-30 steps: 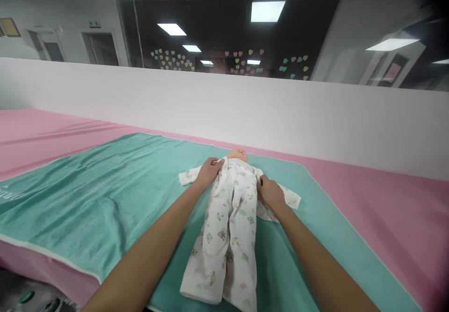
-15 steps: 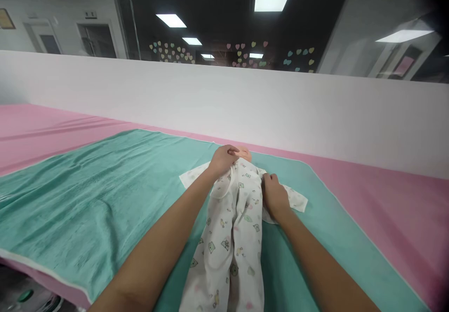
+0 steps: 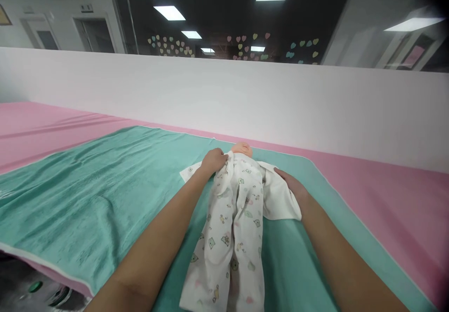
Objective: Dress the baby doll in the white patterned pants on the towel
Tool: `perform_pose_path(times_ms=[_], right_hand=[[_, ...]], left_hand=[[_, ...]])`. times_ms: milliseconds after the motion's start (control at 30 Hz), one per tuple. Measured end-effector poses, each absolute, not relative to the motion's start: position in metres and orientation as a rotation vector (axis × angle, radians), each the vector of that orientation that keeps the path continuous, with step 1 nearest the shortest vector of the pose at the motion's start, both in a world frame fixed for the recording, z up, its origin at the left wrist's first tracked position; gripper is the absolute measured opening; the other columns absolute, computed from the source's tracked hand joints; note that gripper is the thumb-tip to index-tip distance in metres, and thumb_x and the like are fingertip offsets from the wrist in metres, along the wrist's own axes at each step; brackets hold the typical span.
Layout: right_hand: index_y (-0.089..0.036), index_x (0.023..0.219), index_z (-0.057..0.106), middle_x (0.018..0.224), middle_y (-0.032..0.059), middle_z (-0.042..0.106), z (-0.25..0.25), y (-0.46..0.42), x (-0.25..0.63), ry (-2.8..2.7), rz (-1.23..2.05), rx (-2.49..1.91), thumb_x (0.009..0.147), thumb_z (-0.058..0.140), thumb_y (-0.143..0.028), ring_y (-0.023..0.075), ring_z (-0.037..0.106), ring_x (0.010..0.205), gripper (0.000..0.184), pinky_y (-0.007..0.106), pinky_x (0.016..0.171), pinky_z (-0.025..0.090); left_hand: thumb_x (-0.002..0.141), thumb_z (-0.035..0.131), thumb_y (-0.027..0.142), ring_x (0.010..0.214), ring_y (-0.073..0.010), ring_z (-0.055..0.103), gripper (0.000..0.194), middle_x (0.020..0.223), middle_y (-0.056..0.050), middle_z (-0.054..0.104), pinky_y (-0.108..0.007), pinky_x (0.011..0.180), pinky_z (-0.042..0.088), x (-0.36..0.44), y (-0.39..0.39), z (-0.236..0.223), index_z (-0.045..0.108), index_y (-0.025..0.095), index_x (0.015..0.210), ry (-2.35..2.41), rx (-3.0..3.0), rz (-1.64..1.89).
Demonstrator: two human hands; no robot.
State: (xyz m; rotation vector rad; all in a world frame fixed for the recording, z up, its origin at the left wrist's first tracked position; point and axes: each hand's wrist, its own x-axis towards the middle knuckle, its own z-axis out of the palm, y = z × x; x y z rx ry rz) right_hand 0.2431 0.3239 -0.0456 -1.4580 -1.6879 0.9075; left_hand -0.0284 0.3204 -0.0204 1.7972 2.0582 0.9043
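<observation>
A doll (image 3: 242,149) lies on its back on the teal cloth, its head toward the wall. White baby clothes (image 3: 224,237) printed with small animals cover its body, with two long legs stretching toward me. At the upper left edge of the clothes, near the doll's neck, my left hand (image 3: 214,160) is closed on the fabric. My right hand (image 3: 294,185) grips the edge of a plain white front flap (image 3: 278,197), spread out to the right of the body. A sleeve end (image 3: 188,172) sticks out beyond my left wrist. The doll's arms are hidden.
The teal cloth (image 3: 77,199) lies wrinkled over a pink cover (image 3: 379,190). A low white wall (image 3: 210,97) runs behind, with a dark window (image 3: 217,17) above it. Below the left front edge is a clear container with a green cap (image 3: 35,286).
My right hand has moved right and drawn the flap outward, showing its plain side. My left hand has shifted slightly left and down, so more of the doll's head shows.
</observation>
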Motion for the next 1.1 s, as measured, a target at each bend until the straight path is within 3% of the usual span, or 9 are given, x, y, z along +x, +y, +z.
perform_pose_path(times_ms=[133, 267, 367, 433, 533, 667, 833, 967, 1100], right_hand=[[-0.016, 0.081, 0.060, 0.068, 0.0076, 0.064, -0.023, 0.320, 0.223, -1.496, 1.432, -1.146, 0.078, 0.048, -0.052, 0.0214, 0.061, 0.065, 0.038, 0.031, 0.060, 0.047], [-0.018, 0.078, 0.055, 0.059, -0.0004, 0.057, -0.011, 0.322, 0.185, -1.419, 1.416, -0.960, 0.070, 0.061, -0.041, 0.0135, 0.053, 0.052, 0.025, 0.025, 0.053, 0.044], [-0.015, 0.076, 0.058, 0.056, -0.0010, 0.055, -0.011, 0.318, 0.161, -1.602, 1.360, -0.985, 0.067, 0.063, -0.036, 0.0096, 0.049, 0.049, 0.024, 0.021, 0.047, 0.038], [-0.014, 0.075, 0.059, 0.064, 0.0022, 0.060, -0.010, 0.315, 0.158, -1.733, 1.297, -1.019, 0.069, 0.061, -0.037, 0.0090, 0.050, 0.051, 0.024, 0.020, 0.046, 0.036], [-0.016, 0.076, 0.059, 0.074, 0.0045, 0.063, -0.010, 0.316, 0.168, -1.844, 1.049, -1.117, 0.076, 0.052, -0.042, 0.0109, 0.053, 0.055, 0.027, 0.022, 0.049, 0.038], [-0.018, 0.082, 0.061, 0.085, 0.0053, 0.063, -0.021, 0.324, 0.174, -1.990, 0.479, -1.272, 0.080, 0.047, -0.042, 0.0175, 0.057, 0.078, 0.028, 0.029, 0.073, 0.042], [-0.016, 0.113, 0.053, 0.121, 0.0104, 0.054, -0.039, 0.317, 0.148, -2.122, 0.310, -1.155, 0.084, 0.044, -0.037, 0.0214, 0.045, 0.114, 0.038, 0.033, 0.098, 0.032], [-0.021, 0.118, 0.052, 0.127, 0.0063, 0.052, -0.037, 0.309, 0.142, -2.166, 0.461, -1.106, 0.085, 0.042, -0.040, 0.0206, 0.044, 0.119, 0.039, 0.034, 0.100, 0.031], [-0.023, 0.118, 0.054, 0.129, 0.0031, 0.052, -0.038, 0.319, 0.152, -1.973, 0.755, -1.066, 0.081, 0.046, -0.039, 0.0197, 0.046, 0.118, 0.041, 0.034, 0.100, 0.033]], left_hand=[[0.079, 0.046, 0.022, 0.084, -0.0204, 0.059, 0.018, 0.089, -0.009, 0.066, -0.027, 0.070, 0.040, -0.021, 0.319, -0.016, 0.061, 0.017, 0.086, 2.008, 1.782, 1.047], [0.079, 0.045, 0.022, 0.068, -0.0159, 0.057, 0.017, 0.078, -0.004, 0.063, -0.025, 0.063, 0.040, -0.014, 0.316, -0.011, 0.059, 0.017, 0.088, 1.892, 1.754, 1.301], [0.079, 0.046, 0.023, 0.063, -0.0145, 0.057, 0.018, 0.069, -0.002, 0.061, -0.024, 0.062, 0.040, -0.010, 0.314, -0.006, 0.058, 0.016, 0.091, 1.775, 1.778, 1.257], [0.079, 0.050, 0.030, 0.069, -0.0166, 0.059, 0.022, 0.074, -0.004, 0.062, -0.025, 0.065, 0.041, -0.007, 0.312, -0.003, 0.057, 0.016, 0.095, 1.810, 1.822, 1.153], [0.075, 0.054, 0.052, 0.086, -0.0239, 0.059, 0.045, 0.101, -0.012, 0.061, -0.030, 0.071, 0.041, -0.001, 0.309, -0.002, 0.056, 0.016, 0.102, 2.036, 1.887, 0.934], [0.071, 0.049, 0.066, 0.098, -0.0328, 0.055, 0.063, 0.111, -0.020, 0.055, -0.037, 0.078, 0.041, 0.003, 0.306, -0.006, 0.055, 0.013, 0.105, 2.214, 1.915, 0.701], [0.081, 0.046, 0.051, 0.091, -0.0285, 0.058, 0.041, 0.097, -0.017, 0.063, -0.034, 0.076, 0.042, -0.006, 0.313, -0.013, 0.059, 0.014, 0.089, 2.147, 1.894, 0.675], [0.078, 0.052, 0.032, 0.084, -0.0236, 0.059, 0.019, 0.084, -0.011, 0.065, -0.030, 0.072, 0.042, -0.014, 0.320, -0.013, 0.061, 0.015, 0.078, 2.086, 1.920, 0.829], [0.077, 0.051, 0.027, 0.076, -0.0189, 0.058, 0.019, 0.080, -0.007, 0.065, -0.027, 0.068, 0.042, -0.008, 0.310, 0.000, 0.064, 0.013, 0.079, 1.839, 1.859, 1.046]])
